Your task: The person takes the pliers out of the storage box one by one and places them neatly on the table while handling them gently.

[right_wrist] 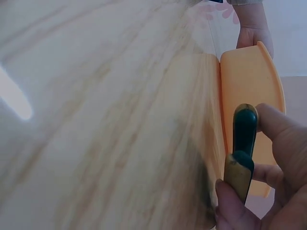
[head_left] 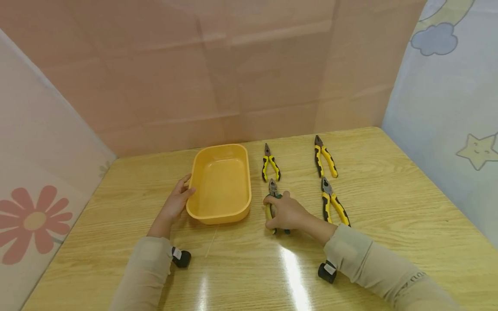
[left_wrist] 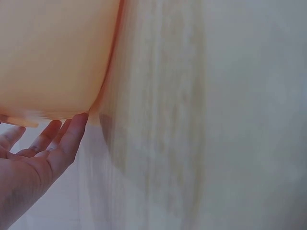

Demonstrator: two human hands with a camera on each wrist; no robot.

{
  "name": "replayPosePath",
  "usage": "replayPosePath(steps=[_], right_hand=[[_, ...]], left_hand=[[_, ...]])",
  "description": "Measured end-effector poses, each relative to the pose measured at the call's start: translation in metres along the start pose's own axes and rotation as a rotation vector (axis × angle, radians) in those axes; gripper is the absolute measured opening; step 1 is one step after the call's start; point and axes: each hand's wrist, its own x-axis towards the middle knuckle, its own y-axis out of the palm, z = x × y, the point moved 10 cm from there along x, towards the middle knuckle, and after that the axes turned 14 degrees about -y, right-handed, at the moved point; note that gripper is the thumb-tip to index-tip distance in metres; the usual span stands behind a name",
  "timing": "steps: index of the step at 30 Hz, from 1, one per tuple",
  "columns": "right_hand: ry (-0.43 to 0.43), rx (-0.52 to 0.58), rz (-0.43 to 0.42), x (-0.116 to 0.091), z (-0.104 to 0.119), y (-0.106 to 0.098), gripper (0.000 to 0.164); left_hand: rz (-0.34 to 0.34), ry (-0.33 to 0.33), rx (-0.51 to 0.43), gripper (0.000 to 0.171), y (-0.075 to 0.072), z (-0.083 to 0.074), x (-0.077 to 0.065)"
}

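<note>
An orange-yellow plastic basin (head_left: 219,214) stands on the table. At its left side my left hand (head_left: 177,201) holds the rim, thumb over the edge. The left wrist view shows fingertips (left_wrist: 79,125) against the outer wall of the basin (left_wrist: 53,67). To the right of the basin, my right hand (head_left: 289,211) grips pliers (head_left: 273,186) by their green and yellow handles, with the metal head pointing away from me. Seen from the right wrist, both handle ends (right_wrist: 243,127) lie between the thumb and fingers; the pliers' head is hidden there.
Long-nose pliers (head_left: 266,168) with yellow and black handles lie beyond my right hand. Two larger yellow-black pliers, one farther back (head_left: 318,162) and one nearer (head_left: 327,203), lie to the right, the nearer beside my right forearm. A cloth wall (head_left: 233,86) borders the table's back.
</note>
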Motion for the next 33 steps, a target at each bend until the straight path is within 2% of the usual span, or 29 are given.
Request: replayPosePath(steps=[12, 18, 25, 33], right_hand=[[0.005, -0.114, 0.046, 0.002, -0.0005, 0.0029, 0.05], [-0.006, -0.166, 0.042, 0.0032, 0.0008, 0.0016, 0.049], [0.012, -0.187, 0.05, 0.0031, -0.0013, 0.0015, 0.053], [-0.009, -0.186, 0.035, 0.0011, 0.0009, 0.0046, 0.06]], left_hand=[[-0.002, -0.001, -0.004, 0.055, 0.0037, 0.0002, 0.0002], [0.0, 0.004, -0.004, 0.056, 0.0034, -0.0007, 0.0006], [-0.001, 0.0, 0.007, 0.057, 0.0022, -0.0005, 0.0019], [-0.021, -0.016, 0.033, 0.057, -0.0019, 0.0024, 0.0017]])
